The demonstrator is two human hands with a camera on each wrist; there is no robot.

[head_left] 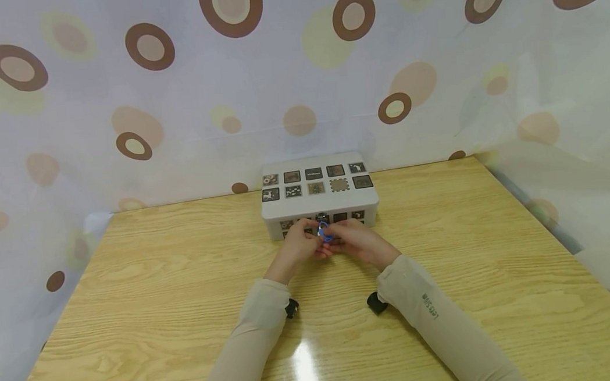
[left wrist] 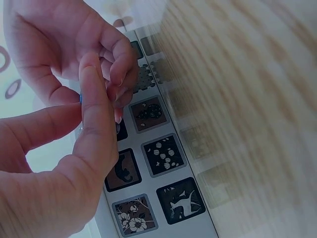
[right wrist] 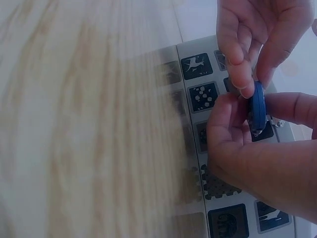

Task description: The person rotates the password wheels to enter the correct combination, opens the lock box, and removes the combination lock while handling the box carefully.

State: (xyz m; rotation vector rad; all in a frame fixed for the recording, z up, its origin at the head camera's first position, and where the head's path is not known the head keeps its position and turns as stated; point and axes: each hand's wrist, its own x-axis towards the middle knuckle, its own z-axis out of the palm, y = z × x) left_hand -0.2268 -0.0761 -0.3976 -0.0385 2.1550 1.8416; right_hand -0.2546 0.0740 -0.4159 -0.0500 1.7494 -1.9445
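Note:
A white box (head_left: 319,201) with dark picture squares stands at the back of the table, its lid down. A small metal clasp (head_left: 322,216) sits at its front. In front of the clasp is a small flat blue padlock (right wrist: 257,107). My right hand (head_left: 359,239) pinches the padlock between thumb and fingers. From the other side, my left hand (head_left: 300,244) pinches its edge with thumb and forefinger. Only a sliver of blue shows in the left wrist view. Fingers cover part of the padlock, and whether it is hooked through the clasp cannot be told.
The wooden table (head_left: 184,279) extends on both sides of the box and in front of it. A white curtain (head_left: 184,104) with brown and yellow circles hangs behind. Dark wrist cameras (head_left: 377,302) sit under both sleeves.

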